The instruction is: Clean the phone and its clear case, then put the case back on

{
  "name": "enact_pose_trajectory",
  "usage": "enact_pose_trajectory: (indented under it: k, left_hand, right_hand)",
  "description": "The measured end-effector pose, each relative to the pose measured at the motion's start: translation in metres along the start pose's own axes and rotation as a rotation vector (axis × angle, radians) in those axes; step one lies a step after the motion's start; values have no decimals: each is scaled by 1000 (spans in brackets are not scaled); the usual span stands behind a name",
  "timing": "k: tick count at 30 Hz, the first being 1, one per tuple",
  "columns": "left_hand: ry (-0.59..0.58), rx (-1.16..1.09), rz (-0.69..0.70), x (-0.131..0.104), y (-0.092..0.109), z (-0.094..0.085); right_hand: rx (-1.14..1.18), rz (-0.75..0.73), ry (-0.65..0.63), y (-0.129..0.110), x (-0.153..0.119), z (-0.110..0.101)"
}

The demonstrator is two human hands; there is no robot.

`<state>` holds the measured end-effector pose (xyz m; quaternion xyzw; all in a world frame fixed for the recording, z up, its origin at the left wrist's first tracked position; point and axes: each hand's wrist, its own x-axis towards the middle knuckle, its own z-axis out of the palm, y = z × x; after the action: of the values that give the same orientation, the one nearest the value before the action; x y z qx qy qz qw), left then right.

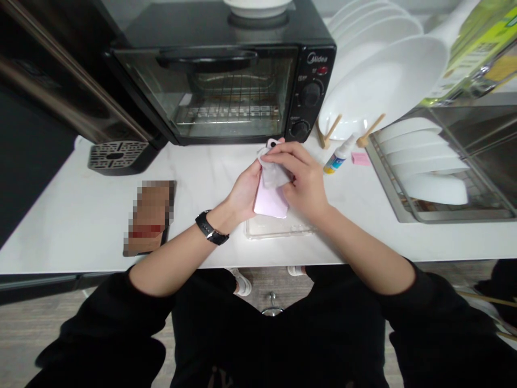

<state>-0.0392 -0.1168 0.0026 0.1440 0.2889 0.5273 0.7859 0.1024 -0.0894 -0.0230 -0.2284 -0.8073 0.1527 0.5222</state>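
Over the white counter, my left hand (pixel 244 192) is closed around the left side of a pale pink phone (pixel 270 202), whose dark camera lens shows at the top. My right hand (pixel 307 178) pinches a whitish cloth (pixel 274 173) and presses it on the phone's upper back. Beneath both hands, a clear phone case (pixel 262 227) lies on the counter, partly hidden by the phone and my right hand. A small spray bottle (pixel 336 159) with a blue and yellow label stands to the right, beside a folded pink cloth (pixel 361 158).
Behind the hands stands a black toaster oven (pixel 226 97). White plates (pixel 383 75) rest in a wooden rack at the back right, near a sink (pixel 399 202) holding more dishes. A pixelated dark-edged object (pixel 149 215) lies left, below a black machine's drip tray (pixel 117 155).
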Motion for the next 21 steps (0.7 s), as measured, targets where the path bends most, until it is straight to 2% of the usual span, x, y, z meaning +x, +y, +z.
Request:
enact_pose_trajectory:
  k: [4, 8, 12, 15, 21]
  left_hand:
    - [-45, 10, 50, -2, 8, -2]
    - [3, 66, 58, -7, 21, -3]
    - [-11, 64, 149, -9, 29, -3]
    - [-28, 63, 185, -8, 30, -3]
    - [-1, 54, 119, -11, 21, 4]
  right_hand:
    - [66, -112, -150, -5, -2, 7]
    - [94, -282, -249, -8, -4, 11]
    - [122, -312, -344, -8, -4, 5]
    - [123, -294, -326, 0, 0, -3]
    - [-5, -239, -133, 26, 10, -17]
